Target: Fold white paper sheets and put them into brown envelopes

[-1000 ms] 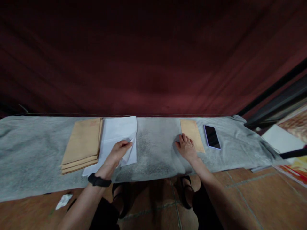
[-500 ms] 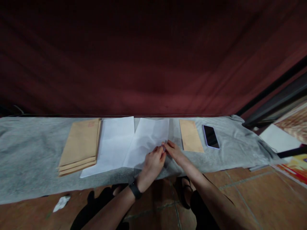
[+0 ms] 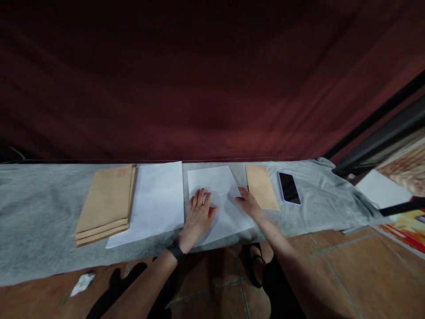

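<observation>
A white sheet of paper (image 3: 217,177) lies on the grey cloth in front of me, turned slightly askew. My left hand (image 3: 199,212) rests on its left half, palm down with the fingers apart. At the sheet's right edge, my right hand (image 3: 248,204) has its fingers and thumb bent around the paper; the fingertips are partly hidden. Left of this sheet lies more white paper (image 3: 159,195), partly under a stack of brown envelopes (image 3: 106,195). A single brown envelope (image 3: 264,188) lies just beyond my right hand.
The long, narrow surface is covered with grey cloth (image 3: 40,212), and a dark red curtain (image 3: 206,110) hangs behind it. A phone (image 3: 289,188) in a purple case lies at the right. Crumpled white paper (image 3: 82,283) is on the tiled floor.
Both hands were together, pinching the sheet's right side; now they are apart. The left has moved left and flattened on the paper. The sheet has turned and lies separate from the left paper.
</observation>
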Available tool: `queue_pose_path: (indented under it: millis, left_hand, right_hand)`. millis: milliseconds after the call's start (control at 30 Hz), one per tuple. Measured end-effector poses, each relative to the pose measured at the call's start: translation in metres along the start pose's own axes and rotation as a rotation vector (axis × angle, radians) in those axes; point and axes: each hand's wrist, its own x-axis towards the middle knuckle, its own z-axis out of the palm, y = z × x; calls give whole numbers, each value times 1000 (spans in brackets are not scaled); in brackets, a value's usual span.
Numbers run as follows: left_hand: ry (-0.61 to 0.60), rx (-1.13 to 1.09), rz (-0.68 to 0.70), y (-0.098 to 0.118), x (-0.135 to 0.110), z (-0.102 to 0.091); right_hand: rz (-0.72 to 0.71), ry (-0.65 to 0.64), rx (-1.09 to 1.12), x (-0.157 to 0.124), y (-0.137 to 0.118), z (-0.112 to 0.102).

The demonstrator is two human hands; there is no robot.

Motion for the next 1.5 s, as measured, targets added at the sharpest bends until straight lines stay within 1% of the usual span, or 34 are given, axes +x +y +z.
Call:
queue_pose_path:
  millis: [100, 233, 367, 433, 533, 600, 667, 733, 800, 867, 900, 967, 1067, 1267, 1500]
  left_hand:
    - [-50, 49, 63, 4, -7, 12]
    - [-43, 54, 104, 9, -7, 12]
    - [-57, 28, 246, 10, -7, 12]
    - [-60, 35, 271, 11, -10, 15]
    - [-32, 43, 288, 14, -13, 20]
    - [-24, 39, 308, 17, -14, 21]
    - [-31, 40, 323, 20, -14, 22]
    - [-53, 52, 339, 21, -13, 26]
    - [-77, 71, 354, 20, -13, 31]
    - [-78, 93, 361, 17, -13, 36]
    - [-65, 102, 357, 15, -13, 38]
    - [-20, 109, 328, 10, -13, 40]
    - [41, 94, 261, 2, -13, 37]
    - [47, 65, 141, -8, -14, 28]
    - [86, 54, 34, -11, -21, 28]
  right_hand:
    - [18, 72, -106, -6, 3, 5]
    - [-6, 155, -213, -11, 6, 9]
    - [-41, 148, -243, -14, 8, 10]
    - [-66, 128, -296, -17, 5, 8]
    - [-166, 159, -425, -24, -5, 2]
    - [-292, 172, -477, -30, -14, 1]
    - [-402, 119, -451, -37, -22, 8]
    - [-420, 18, -413, -43, -26, 20]
    - [-444, -121, -427, -50, -28, 35]
    - [-479, -180, -494, -54, -27, 46]
    - [-490, -186, -529, -56, -25, 49]
    - [-494, -158, -593, -57, -21, 51]
    - [-499, -88, -666, -58, -13, 46]
    - [-498, -4, -741, -58, -1, 33]
    - [-477, 43, -720, -65, 6, 20]
